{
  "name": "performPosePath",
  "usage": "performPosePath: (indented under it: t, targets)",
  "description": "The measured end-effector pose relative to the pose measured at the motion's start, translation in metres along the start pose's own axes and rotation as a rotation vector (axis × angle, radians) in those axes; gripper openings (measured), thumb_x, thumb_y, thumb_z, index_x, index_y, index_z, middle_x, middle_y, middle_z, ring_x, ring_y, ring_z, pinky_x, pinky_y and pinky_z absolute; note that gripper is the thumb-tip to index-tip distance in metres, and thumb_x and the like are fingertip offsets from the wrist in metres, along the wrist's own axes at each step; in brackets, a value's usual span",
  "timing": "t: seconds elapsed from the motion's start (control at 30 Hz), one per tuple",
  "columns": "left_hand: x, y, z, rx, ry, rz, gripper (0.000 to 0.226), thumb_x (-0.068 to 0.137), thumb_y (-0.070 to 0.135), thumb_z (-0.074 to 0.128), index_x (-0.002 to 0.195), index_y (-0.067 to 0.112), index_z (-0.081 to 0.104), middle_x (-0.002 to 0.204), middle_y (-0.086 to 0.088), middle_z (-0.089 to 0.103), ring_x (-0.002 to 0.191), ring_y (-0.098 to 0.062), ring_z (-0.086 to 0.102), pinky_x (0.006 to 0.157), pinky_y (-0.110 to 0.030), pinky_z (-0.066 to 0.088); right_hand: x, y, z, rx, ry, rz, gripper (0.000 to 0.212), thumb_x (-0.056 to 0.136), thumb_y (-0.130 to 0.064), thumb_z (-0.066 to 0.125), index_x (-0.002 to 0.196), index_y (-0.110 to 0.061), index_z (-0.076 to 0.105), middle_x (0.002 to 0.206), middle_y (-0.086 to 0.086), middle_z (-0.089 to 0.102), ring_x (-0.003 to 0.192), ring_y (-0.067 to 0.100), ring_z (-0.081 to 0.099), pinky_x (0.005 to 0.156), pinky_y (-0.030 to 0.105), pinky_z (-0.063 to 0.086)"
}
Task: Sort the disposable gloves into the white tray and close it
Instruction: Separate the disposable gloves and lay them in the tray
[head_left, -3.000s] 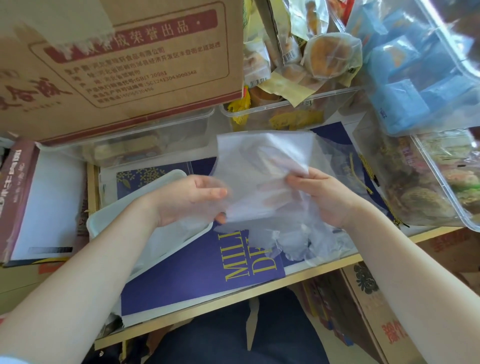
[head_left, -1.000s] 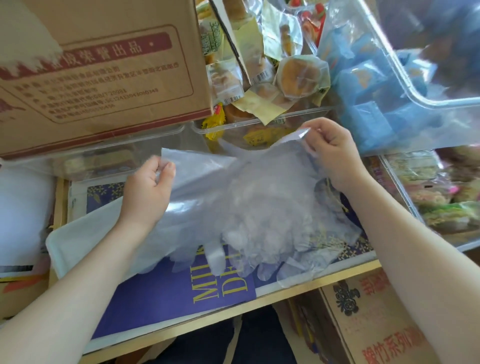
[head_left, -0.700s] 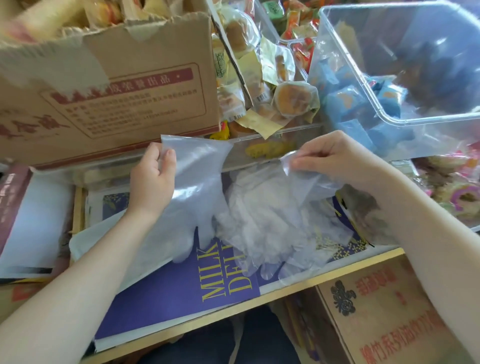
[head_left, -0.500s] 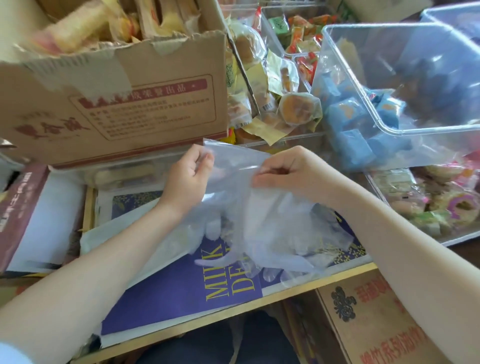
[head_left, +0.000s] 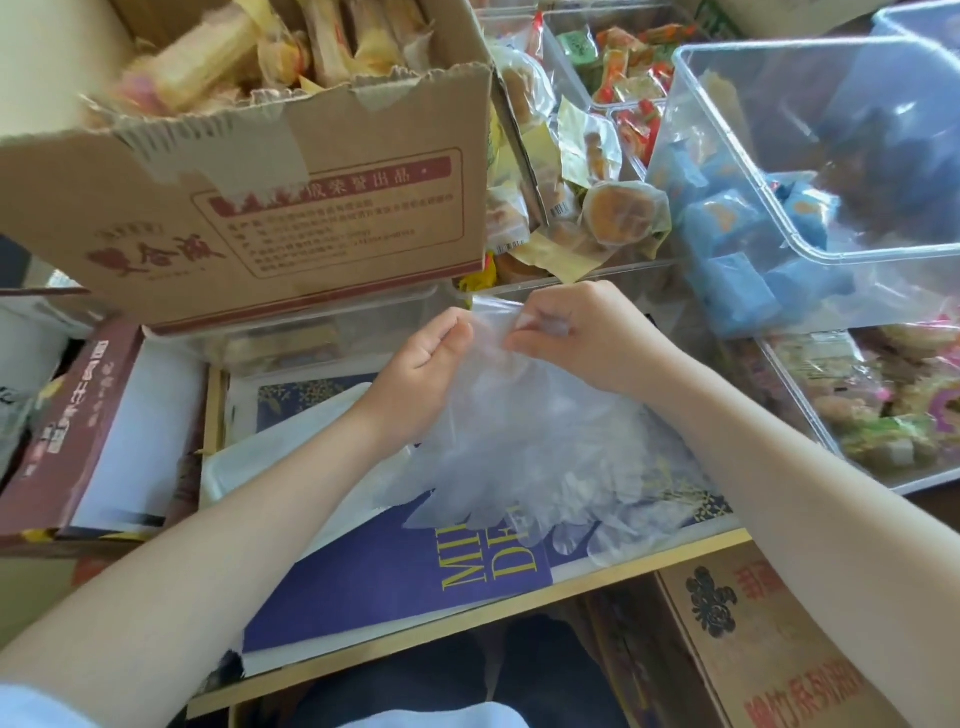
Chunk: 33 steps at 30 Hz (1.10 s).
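Clear plastic gloves (head_left: 535, 447) hang in a bunch from both hands above the bench (head_left: 467, 618), their cuffs gathered at the top and their fingers drooping onto a purple sheet (head_left: 395, 587) with yellow lettering. Left hand (head_left: 421, 364) pinches the cuff edge between thumb and curled fingers; right hand (head_left: 582, 338) pinches the same edge just beside it, fingers curled, so the two hands nearly touch. White tray (head_left: 291, 452) lies on the bench under the left forearm, partly covered by it and by the gloves' left edge; whether any gloves lie in it cannot be told. Behind the hands stands a torn cardboard box (head_left: 291, 208) packed with wrapped snacks, and to the right clear bins (head_left: 810, 171) hold blue packets and other wrapped food. A maroon box (head_left: 78, 421) lies at the left.
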<state>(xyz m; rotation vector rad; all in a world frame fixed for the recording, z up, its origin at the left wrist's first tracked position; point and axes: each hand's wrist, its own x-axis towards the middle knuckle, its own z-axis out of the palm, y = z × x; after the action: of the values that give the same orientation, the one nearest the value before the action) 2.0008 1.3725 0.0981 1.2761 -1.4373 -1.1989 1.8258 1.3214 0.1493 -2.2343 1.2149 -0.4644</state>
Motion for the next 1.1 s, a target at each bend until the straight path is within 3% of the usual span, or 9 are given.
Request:
performPosePath:
  t: [0.07, 0.13, 0.2, 0.33, 0.43, 0.57, 0.7, 0.93, 1.1]
  targets:
    - [0.0, -0.005, -0.008, -0.085, -0.097, -0.078, 0.056, 0.083, 0.072, 0.035, 0.099, 0.025, 0.061, 0.092, 0.002, 0.065, 0.089, -0.011, 0.06, 0.086, -0.028, 0.044, 0.002, 0.002, 0.002, 0.013, 0.016, 0.023, 0.013, 0.083, -0.019, 0.069, 0.08, -0.007, 0.064, 0.067, -0.004, 0.056, 0.058, 0.006, 0.046, 0.055, 0.012, 0.034]
    - [0.0, -0.007, -0.015, -0.169, -0.191, -0.148, 0.072, 0.064, 0.082, 0.052, 0.098, 0.019, 0.061, 0.089, 0.004, 0.065, 0.085, -0.013, 0.058, 0.079, -0.027, 0.045, 0.002, 0.006, 0.003, 0.069, 0.043, 0.072, 0.008, 0.083, -0.016, 0.069, 0.086, -0.01, 0.065, 0.068, -0.011, 0.056, 0.057, -0.001, 0.048, 0.055, 0.007, 0.035]
    - [-0.001, -0.01, -0.021, -0.075, -0.271, -0.171, 0.062, 0.063, 0.068, 0.068, 0.095, 0.017, 0.06, 0.084, 0.006, 0.06, 0.079, -0.01, 0.053, 0.07, -0.024, 0.042, 0.003, 0.009, 0.002, 0.096, 0.055, 0.102, 0.013, 0.082, -0.016, 0.069, 0.093, -0.012, 0.064, 0.068, -0.015, 0.054, 0.056, -0.002, 0.049, 0.053, 0.006, 0.035]
    - [-0.006, -0.014, -0.037, 0.056, -0.385, -0.183, 0.022, 0.082, 0.025, 0.058, 0.096, 0.008, 0.06, 0.083, 0.017, 0.064, 0.08, -0.002, 0.057, 0.077, -0.018, 0.044, 0.003, 0.01, 0.001, 0.108, -0.034, 0.118, 0.045, 0.084, -0.019, 0.068, 0.126, -0.018, 0.052, 0.079, 0.004, 0.065, 0.069, 0.018, 0.056, 0.067, 0.022, 0.044]
    - [-0.01, -0.017, -0.047, 0.134, -0.467, -0.253, 0.016, 0.084, 0.015, 0.053, 0.089, 0.0, 0.053, 0.078, 0.017, 0.063, 0.075, -0.003, 0.056, 0.078, -0.023, 0.043, 0.003, 0.013, 0.0, 0.04, -0.039, 0.113, 0.021, 0.083, -0.02, 0.068, 0.103, -0.018, 0.064, 0.077, 0.002, 0.06, 0.065, 0.014, 0.051, 0.067, 0.03, 0.044]
    - [-0.015, -0.027, -0.056, 0.528, -0.577, -0.324, 0.016, 0.073, 0.027, 0.048, 0.085, 0.027, 0.058, 0.086, 0.008, 0.066, 0.084, -0.017, 0.061, 0.086, -0.045, 0.048, 0.0, 0.016, 0.002, 0.04, -0.079, 0.076, 0.01, 0.083, -0.019, 0.069, 0.078, -0.022, 0.061, 0.07, -0.005, 0.057, 0.06, 0.004, 0.046, 0.058, 0.017, 0.038]
    - [-0.011, -0.012, -0.029, 0.41, -0.401, -0.309, 0.04, 0.077, 0.068, 0.053, 0.091, 0.031, 0.06, 0.094, 0.009, 0.066, 0.093, -0.011, 0.061, 0.088, -0.033, 0.044, -0.002, 0.009, 0.011, -0.021, -0.132, 0.001, 0.005, 0.084, -0.017, 0.068, 0.084, -0.013, 0.065, 0.075, -0.002, 0.06, 0.06, 0.0, 0.045, 0.058, 0.014, 0.036]
    - [-0.016, -0.013, 0.004, 0.254, -0.035, -0.168, 0.023, 0.097, 0.028, 0.047, 0.074, 0.026, 0.052, 0.061, 0.011, 0.048, 0.056, -0.004, 0.041, 0.063, -0.028, 0.035, -0.008, 0.024, 0.007, 0.126, -0.073, 0.101, 0.023, 0.078, -0.027, 0.074, 0.07, -0.009, 0.062, 0.059, -0.006, 0.052, 0.049, 0.003, 0.039, 0.05, 0.017, 0.033]
    - [-0.02, -0.026, 0.01, 0.178, 0.179, -0.224, 0.02, 0.098, 0.023, 0.045, 0.081, 0.027, 0.055, 0.074, 0.009, 0.055, 0.07, -0.006, 0.047, 0.074, -0.028, 0.037, -0.031, 0.07, 0.011, 0.919, -0.229, 0.441, 0.038, 0.068, -0.048, 0.076, 0.083, -0.017, 0.06, 0.076, -0.007, 0.059, 0.072, 0.008, 0.057, 0.071, 0.026, 0.044]
